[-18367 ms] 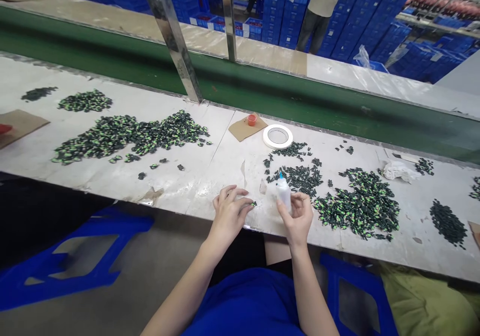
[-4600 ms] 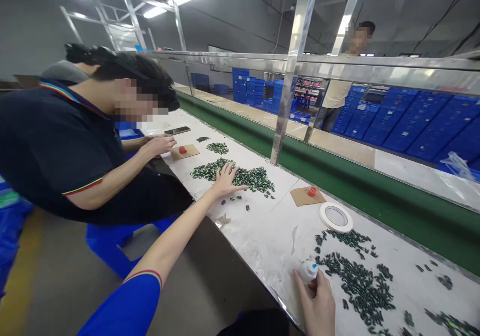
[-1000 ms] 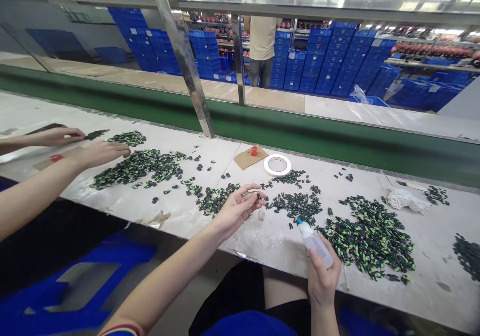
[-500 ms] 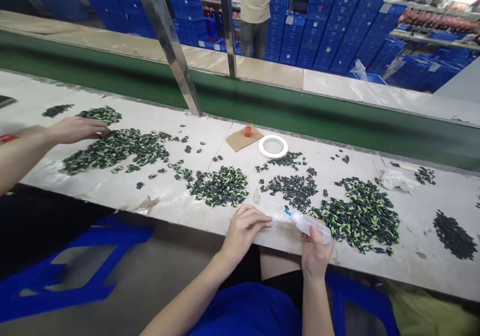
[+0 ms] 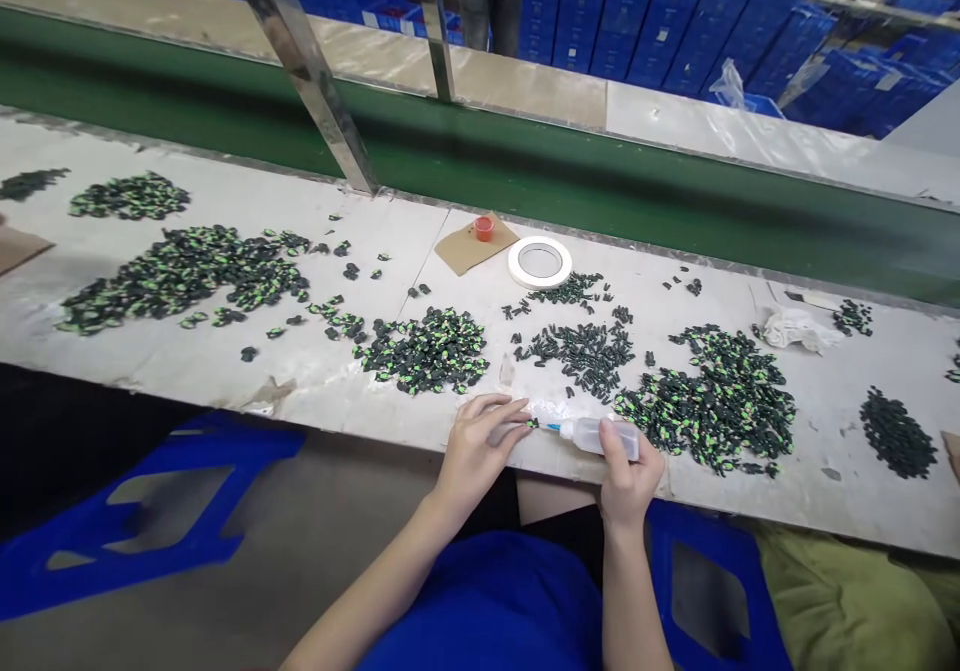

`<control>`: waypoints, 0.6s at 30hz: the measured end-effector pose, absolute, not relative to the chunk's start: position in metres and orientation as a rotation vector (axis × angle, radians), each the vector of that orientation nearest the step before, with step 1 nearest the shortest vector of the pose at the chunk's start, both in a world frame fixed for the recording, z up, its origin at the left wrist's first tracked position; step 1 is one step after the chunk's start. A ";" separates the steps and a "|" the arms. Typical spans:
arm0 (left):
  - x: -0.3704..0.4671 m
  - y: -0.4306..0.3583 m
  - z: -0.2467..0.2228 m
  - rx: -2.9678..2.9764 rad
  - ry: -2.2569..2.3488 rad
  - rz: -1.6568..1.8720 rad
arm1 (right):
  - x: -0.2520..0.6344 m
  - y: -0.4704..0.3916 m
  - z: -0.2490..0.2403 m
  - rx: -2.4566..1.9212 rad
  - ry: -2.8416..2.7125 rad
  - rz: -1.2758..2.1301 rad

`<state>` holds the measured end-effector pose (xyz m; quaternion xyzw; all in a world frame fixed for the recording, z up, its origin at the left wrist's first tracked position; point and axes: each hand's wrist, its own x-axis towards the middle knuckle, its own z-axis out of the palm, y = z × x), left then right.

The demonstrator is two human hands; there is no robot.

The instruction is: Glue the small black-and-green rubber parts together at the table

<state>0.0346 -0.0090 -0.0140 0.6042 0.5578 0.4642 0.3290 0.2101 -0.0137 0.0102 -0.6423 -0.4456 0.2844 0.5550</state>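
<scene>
Pinched in the fingertips of my left hand (image 5: 480,441) is a small black-and-green part (image 5: 533,423). My right hand (image 5: 628,471) is closed around a translucent squeeze bottle (image 5: 596,437), tilted nearly level. Its thin blue-based tip (image 5: 553,427) points left and reaches the small part; whether it touches cannot be made out. Just beyond my hands lies a loose pile of small black pieces (image 5: 589,356). A pile of black-and-green parts (image 5: 427,351) is up and left of my left hand, and another such pile (image 5: 720,406) is right of the bottle.
A white tape roll (image 5: 540,263) lies beside brown cardboard (image 5: 457,251) bearing a red cap-like cup (image 5: 484,228). Further piles (image 5: 187,276) spread leftward. A crumpled white tissue (image 5: 799,331) is at right. Behind the table run a green belt (image 5: 525,166) and a metal post (image 5: 315,91).
The bottle has turned level, and its tip has come to the part in my left fingers. My view has tilted down, and the co-worker's arm at left is out of view.
</scene>
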 end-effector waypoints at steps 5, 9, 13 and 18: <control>0.036 -0.009 -0.012 1.583 1.492 1.199 | 0.208 -0.012 0.012 -1.543 -1.132 0.697; 0.035 -0.009 -0.013 1.656 1.528 1.159 | 0.208 -0.011 0.011 -1.568 -1.162 0.685; 0.034 -0.009 -0.013 1.717 1.542 1.142 | 0.207 -0.011 0.012 -1.572 -1.174 0.671; 0.034 -0.008 -0.011 1.745 1.537 1.122 | 0.206 -0.011 0.013 -1.585 -1.121 0.662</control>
